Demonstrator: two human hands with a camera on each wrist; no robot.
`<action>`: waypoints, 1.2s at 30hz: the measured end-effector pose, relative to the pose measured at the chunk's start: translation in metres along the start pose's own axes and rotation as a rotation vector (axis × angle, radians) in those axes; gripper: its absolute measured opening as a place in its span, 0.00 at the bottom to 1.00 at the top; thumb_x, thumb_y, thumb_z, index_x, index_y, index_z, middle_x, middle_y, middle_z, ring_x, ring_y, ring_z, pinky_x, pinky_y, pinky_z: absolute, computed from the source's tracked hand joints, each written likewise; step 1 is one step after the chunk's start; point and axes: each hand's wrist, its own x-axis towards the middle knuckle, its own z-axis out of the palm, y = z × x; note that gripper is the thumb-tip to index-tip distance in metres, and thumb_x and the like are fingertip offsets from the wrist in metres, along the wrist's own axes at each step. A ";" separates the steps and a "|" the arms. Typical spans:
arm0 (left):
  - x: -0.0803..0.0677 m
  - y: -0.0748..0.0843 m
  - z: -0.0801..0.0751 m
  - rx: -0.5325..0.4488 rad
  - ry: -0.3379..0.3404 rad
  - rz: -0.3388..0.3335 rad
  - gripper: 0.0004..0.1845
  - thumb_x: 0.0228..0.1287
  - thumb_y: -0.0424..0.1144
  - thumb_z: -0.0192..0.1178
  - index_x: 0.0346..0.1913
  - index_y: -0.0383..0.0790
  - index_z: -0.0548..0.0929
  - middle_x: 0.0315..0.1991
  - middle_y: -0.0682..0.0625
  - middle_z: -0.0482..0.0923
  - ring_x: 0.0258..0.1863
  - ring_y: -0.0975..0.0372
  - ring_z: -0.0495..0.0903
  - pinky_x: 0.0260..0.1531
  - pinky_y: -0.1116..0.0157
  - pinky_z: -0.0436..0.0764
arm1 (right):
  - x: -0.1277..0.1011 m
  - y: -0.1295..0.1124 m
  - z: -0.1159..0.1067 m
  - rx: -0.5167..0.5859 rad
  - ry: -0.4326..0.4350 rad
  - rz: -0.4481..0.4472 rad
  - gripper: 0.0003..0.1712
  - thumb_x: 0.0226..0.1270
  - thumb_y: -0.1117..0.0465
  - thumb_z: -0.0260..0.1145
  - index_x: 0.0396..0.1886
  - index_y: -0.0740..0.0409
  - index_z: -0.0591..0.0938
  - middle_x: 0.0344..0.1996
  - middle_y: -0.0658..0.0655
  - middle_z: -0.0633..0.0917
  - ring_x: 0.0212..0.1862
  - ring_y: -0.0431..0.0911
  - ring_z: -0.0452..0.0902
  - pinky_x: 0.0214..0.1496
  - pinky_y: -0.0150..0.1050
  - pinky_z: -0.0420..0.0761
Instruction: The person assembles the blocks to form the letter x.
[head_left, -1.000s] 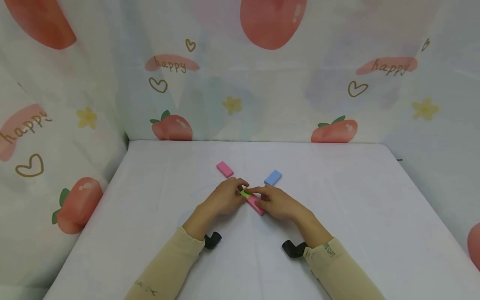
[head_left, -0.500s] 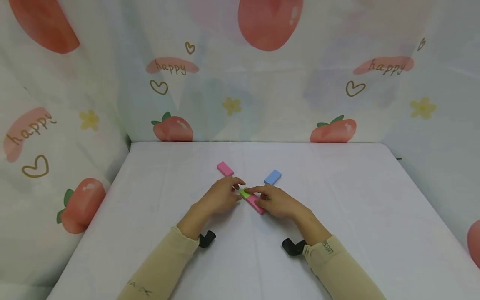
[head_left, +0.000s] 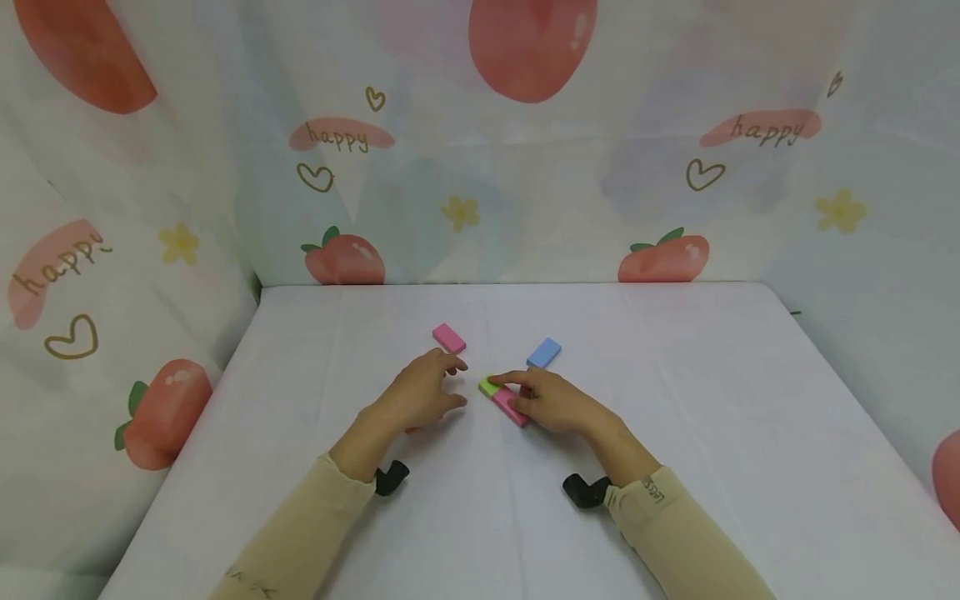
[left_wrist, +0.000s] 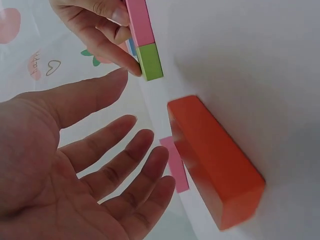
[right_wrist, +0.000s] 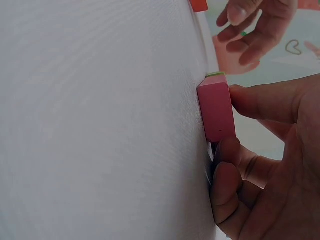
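Observation:
A pink block [head_left: 511, 407] lies on the white table [head_left: 675, 400] with a small green block [head_left: 488, 387] butted against its far end. My right hand [head_left: 542, 401] pinches the pink block between thumb and fingers, and its index finger reaches the green block [left_wrist: 150, 61]. My left hand [head_left: 422, 393] hovers just left of them with straight, spread fingers and holds nothing. In the left wrist view an orange block [left_wrist: 215, 167] lies on the table under that open palm [left_wrist: 75, 170]. The right wrist view shows the pink block [right_wrist: 217, 107] gripped from both sides.
A second pink block [head_left: 449, 337] and a blue block [head_left: 544, 352] lie flat beyond the hands. Printed fabric walls [head_left: 480, 167] close in the table at the back and both sides. Both arms wear beige sleeves.
My left hand has let go of the green block and drawn back to the left with its fingers spread. The right hand stays on the pink block.

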 end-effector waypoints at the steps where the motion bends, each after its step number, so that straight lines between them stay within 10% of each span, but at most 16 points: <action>1: -0.001 -0.002 -0.001 0.011 -0.002 -0.010 0.27 0.57 0.46 0.69 0.60 0.49 0.77 0.52 0.51 0.75 0.52 0.59 0.75 0.54 0.58 0.75 | 0.001 0.000 0.000 -0.001 -0.002 -0.001 0.24 0.69 0.59 0.61 0.62 0.32 0.76 0.32 0.53 0.76 0.33 0.45 0.70 0.33 0.38 0.70; 36: -0.033 -0.032 -0.009 0.126 -0.045 -0.117 0.18 0.52 0.44 0.72 0.47 0.45 0.82 0.35 0.54 0.76 0.35 0.62 0.73 0.39 0.64 0.75 | 0.004 0.001 0.003 0.011 -0.002 0.014 0.23 0.70 0.58 0.60 0.62 0.30 0.76 0.34 0.53 0.75 0.36 0.46 0.70 0.34 0.38 0.70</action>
